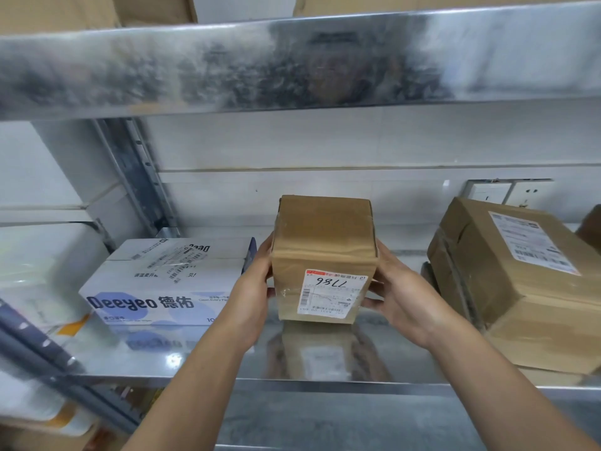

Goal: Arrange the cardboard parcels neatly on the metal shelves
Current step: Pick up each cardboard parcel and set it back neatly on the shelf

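**Small parcel held between both hands on the middle shelf**

The small cardboard parcel stands upright near the middle of the metal shelf, its lower edge meeting its own reflection, so it appears to rest on the steel. Its white shipping label faces the camera, upside down. The left hand grips the parcel's left side, fingers laid up along that face and the thumb hooked round the front corner. The right hand grips the opposite side the same way, thumb low on the front.

To the left, a white Deeyeo box lies flat; a narrow gap separates it from the parcel, filled by the left hand. To the right, a larger brown parcel sits tilted, with a wider strip of bare shelf between it and the right hand. Open steel runs in front of the small parcel to the shelf's front lip.

The upper shelf hangs close overhead, blurred and reflective. Behind is a pale tiled wall with wall sockets at the right and a slotted upright post at the left.
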